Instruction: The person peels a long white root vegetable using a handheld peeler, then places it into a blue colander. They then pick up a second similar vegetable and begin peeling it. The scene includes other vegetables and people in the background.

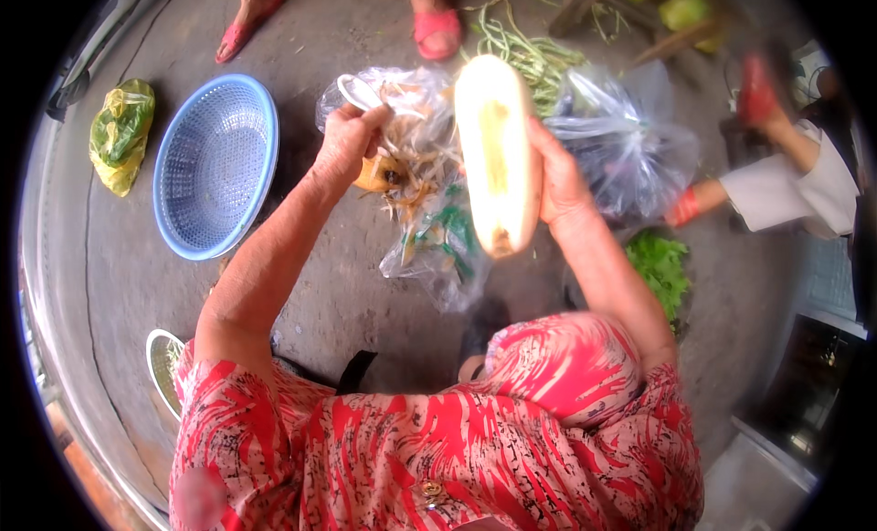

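My left hand (351, 137) grips a white peeler (359, 93) with a looped head, held out to the left of a long, pale, peeled squash (495, 154). The squash is overexposed, with a yellowish streak down its middle and a brownish spot at its near end. My right hand (560, 171) clasps it along its right side, raised above the floor. Below the hands, thin peelings (428, 158) lie over clear plastic bags (438, 274). Among them is an orange-skinned squash (379, 173) with a dark end, partly hidden behind my left hand.
A blue plastic colander (214, 168) and a yellow bag of greens (123, 137) stand left. Long beans (534, 58), a tied clear bag of dark produce (627, 147) and lettuce (658, 264) lie right. Other people's feet in red slippers (437, 32) are nearby. A white-rimmed bowl (163, 366) sits lower left.
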`<move>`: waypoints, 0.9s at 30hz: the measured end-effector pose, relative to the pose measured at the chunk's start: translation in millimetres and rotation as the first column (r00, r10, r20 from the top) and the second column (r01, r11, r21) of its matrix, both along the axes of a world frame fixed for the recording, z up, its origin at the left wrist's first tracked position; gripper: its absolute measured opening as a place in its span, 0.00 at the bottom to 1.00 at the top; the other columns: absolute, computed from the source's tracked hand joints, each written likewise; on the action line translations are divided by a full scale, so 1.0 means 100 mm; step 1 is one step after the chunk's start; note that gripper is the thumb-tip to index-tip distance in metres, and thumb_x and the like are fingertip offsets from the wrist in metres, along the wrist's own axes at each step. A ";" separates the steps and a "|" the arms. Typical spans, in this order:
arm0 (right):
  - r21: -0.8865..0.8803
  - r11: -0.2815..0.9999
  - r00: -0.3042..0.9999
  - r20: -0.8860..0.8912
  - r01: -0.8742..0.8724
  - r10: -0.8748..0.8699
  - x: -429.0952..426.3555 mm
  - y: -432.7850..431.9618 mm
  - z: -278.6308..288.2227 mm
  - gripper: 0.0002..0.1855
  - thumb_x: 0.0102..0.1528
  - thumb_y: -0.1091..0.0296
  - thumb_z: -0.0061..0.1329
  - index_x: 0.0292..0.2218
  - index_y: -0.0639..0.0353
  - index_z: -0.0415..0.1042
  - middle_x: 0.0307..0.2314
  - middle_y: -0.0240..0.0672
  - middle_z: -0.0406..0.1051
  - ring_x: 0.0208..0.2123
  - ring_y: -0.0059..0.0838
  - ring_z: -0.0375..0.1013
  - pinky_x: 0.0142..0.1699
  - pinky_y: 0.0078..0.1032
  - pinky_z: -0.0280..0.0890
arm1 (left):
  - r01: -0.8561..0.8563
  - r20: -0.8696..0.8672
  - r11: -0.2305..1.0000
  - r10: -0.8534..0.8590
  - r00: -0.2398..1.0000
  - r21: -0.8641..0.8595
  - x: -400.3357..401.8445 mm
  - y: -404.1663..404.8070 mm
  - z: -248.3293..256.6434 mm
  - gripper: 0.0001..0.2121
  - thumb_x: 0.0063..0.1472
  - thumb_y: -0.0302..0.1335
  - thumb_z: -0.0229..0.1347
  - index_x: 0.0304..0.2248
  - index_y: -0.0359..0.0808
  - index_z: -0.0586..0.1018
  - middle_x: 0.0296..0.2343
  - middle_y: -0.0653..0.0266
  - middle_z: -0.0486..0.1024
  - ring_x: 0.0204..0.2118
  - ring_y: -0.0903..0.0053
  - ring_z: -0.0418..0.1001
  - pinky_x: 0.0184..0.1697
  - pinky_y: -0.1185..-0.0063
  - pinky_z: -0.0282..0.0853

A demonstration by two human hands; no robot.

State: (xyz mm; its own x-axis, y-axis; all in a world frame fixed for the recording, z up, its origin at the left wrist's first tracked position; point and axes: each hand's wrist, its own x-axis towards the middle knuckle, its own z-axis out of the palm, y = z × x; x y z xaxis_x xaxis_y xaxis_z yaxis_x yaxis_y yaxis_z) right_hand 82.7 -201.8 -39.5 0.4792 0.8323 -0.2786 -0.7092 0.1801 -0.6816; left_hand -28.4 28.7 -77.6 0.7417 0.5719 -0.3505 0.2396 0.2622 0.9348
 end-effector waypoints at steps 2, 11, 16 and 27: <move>0.036 0.997 0.998 0.012 0.067 -0.068 0.01 -0.01 0.09 0.34 0.48 0.56 0.49 0.51 0.65 0.56 0.43 0.45 0.65 0.45 0.38 0.66 0.50 0.34 0.63 | 0.055 -0.058 0.998 -0.057 0.997 -0.036 -0.08 -0.17 -0.11 0.08 0.53 0.27 0.54 0.25 0.29 0.73 0.12 0.68 0.64 0.09 0.84 0.57 0.12 0.84 0.48; 0.059 0.986 0.986 0.045 0.159 -0.162 -0.02 -0.13 0.30 0.35 0.38 0.69 0.51 0.49 0.66 0.56 0.40 0.41 0.64 0.45 0.37 0.64 0.54 0.33 0.58 | 0.507 -0.456 0.858 -0.421 0.784 0.079 -0.25 -0.56 -0.56 0.14 0.52 0.28 0.56 0.34 0.25 0.76 0.21 0.62 0.74 0.20 0.80 0.69 0.24 0.81 0.66; 0.087 0.987 0.991 -0.028 0.135 -0.133 -0.01 -0.13 0.24 0.34 0.37 0.71 0.51 0.48 0.67 0.57 0.39 0.41 0.64 0.45 0.37 0.64 0.54 0.34 0.57 | 0.669 -0.580 0.742 -0.524 0.623 0.049 -0.41 -0.42 -0.76 0.12 0.50 0.30 0.55 0.30 0.27 0.77 0.18 0.62 0.72 0.18 0.78 0.70 0.22 0.80 0.66; 0.127 0.988 0.988 0.118 0.086 -0.101 0.05 -0.13 0.24 0.35 0.34 0.75 0.50 0.47 0.65 0.58 0.39 0.40 0.64 0.44 0.35 0.65 0.53 0.33 0.59 | 0.393 -0.130 0.894 -0.373 0.919 0.215 0.00 -0.53 0.53 0.21 0.52 0.39 0.50 0.41 0.32 0.73 0.32 0.62 0.73 0.35 0.78 0.69 0.36 0.81 0.63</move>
State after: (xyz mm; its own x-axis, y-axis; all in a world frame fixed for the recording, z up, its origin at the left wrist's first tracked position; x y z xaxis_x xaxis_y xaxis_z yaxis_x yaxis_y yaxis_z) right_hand 87.3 -214.6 -15.1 0.5813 0.8060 -0.1119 -0.5966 0.3287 -0.7322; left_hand -28.1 -24.6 -24.8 0.8935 0.3220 -0.3131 0.3571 -0.0868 0.9300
